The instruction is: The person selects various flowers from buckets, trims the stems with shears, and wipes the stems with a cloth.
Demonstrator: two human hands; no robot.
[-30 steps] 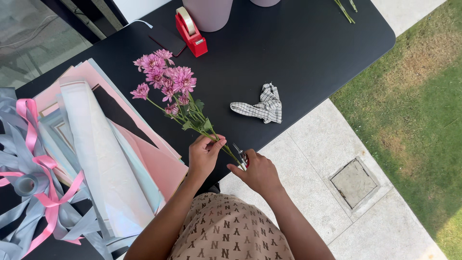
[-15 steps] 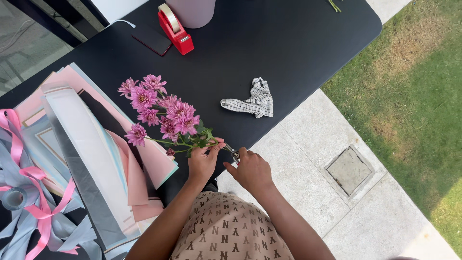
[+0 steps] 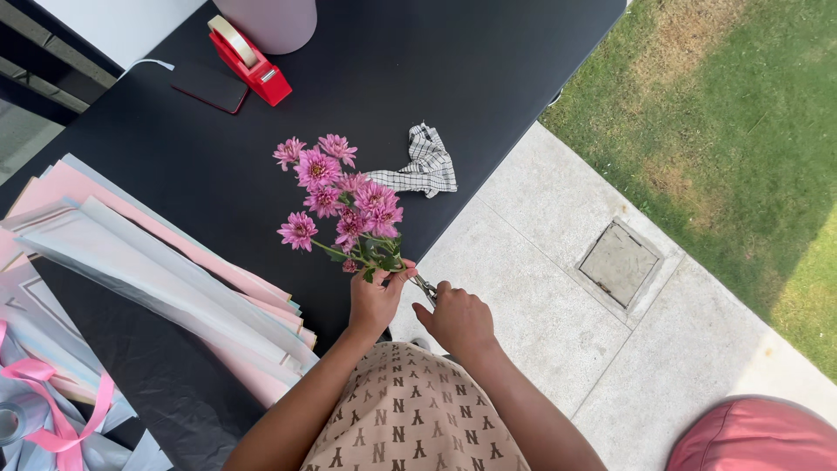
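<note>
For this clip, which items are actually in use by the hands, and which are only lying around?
In use:
- left hand gripping the pink flowers by the stems
- right hand holding a small metal cutter at the stems

Lying about:
- checked cloth
- red tape dispenser
- dark phone
- wrapping paper sheets
- pink ribbon

black table (image 3: 488, 78) carries wrapping sheets (image 3: 148, 262), checked cloth (image 3: 425, 166), red tape dispenser (image 3: 248, 61).

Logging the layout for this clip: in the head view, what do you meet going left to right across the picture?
Pink ribbon → wrapping sheets → red tape dispenser → pink flowers → checked cloth → drain cover → grass.
</note>
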